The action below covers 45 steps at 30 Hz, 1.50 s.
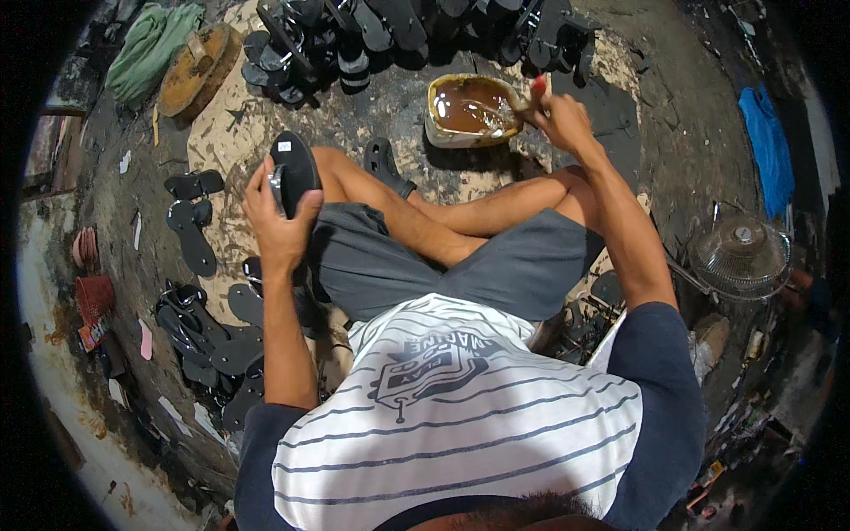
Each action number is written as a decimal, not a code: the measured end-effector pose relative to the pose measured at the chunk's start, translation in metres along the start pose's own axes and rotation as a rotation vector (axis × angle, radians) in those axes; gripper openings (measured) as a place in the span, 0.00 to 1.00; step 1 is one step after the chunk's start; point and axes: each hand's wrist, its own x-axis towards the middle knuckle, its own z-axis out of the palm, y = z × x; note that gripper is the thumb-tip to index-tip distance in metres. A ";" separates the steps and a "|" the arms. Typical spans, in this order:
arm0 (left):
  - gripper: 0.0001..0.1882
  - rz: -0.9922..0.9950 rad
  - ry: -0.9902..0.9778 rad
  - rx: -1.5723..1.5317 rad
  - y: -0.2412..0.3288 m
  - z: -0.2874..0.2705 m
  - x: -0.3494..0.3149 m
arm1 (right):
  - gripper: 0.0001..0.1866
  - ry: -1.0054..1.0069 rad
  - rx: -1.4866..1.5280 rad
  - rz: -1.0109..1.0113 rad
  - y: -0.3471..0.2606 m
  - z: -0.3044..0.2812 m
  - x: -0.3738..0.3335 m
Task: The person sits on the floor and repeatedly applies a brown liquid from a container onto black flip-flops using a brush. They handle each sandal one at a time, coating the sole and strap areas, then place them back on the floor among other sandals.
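My left hand [282, 228] grips a black sandal [299, 157] with a small white label on its insole and a shiny strap, held upright beside my left knee. The fingers wrap its outer edge and the thumb lies across the inner side. My right hand [565, 122] is closed on a brush [538, 85] with a red part showing. The brush's lower end sits at the right rim of a yellowish tub [469, 140], where strands of the liquid show. Brown glue-like liquid [460, 99] fills most of the tub. Between my legs and the tub lies a dark clog [381, 159].
Several black sandals [372, 31] crowd the far edge of the board, and more [208, 341] lie in a pile at my left. Further off are a round wooden block [199, 75], a green cloth [150, 53], a blue cloth [766, 146] and a fan [742, 252].
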 end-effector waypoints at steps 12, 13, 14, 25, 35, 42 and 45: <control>0.25 -0.500 -0.064 -1.753 0.096 0.002 0.055 | 0.20 0.169 1.191 0.044 -0.222 -0.053 -0.062; 0.26 -0.468 -0.105 -1.839 0.100 0.013 0.052 | 0.21 0.204 1.261 -0.261 -0.234 -0.023 -0.060; 0.27 -0.450 -0.134 -1.924 0.101 0.021 0.046 | 0.20 0.076 1.286 -0.277 -0.251 -0.016 -0.071; 0.32 -0.372 -0.130 -2.124 0.128 0.029 0.042 | 0.14 0.134 1.110 -0.410 -0.251 -0.003 -0.092; 0.34 -0.526 -0.076 -2.013 0.134 0.042 0.038 | 0.16 0.256 0.994 -0.569 -0.228 0.000 -0.071; 0.36 -0.504 -0.259 -1.793 0.111 0.049 0.024 | 0.19 0.218 0.815 -0.438 -0.192 0.010 -0.040; 0.38 -0.659 -0.371 -1.870 0.125 0.044 -0.005 | 0.30 0.014 0.282 -0.054 -0.105 0.047 -0.004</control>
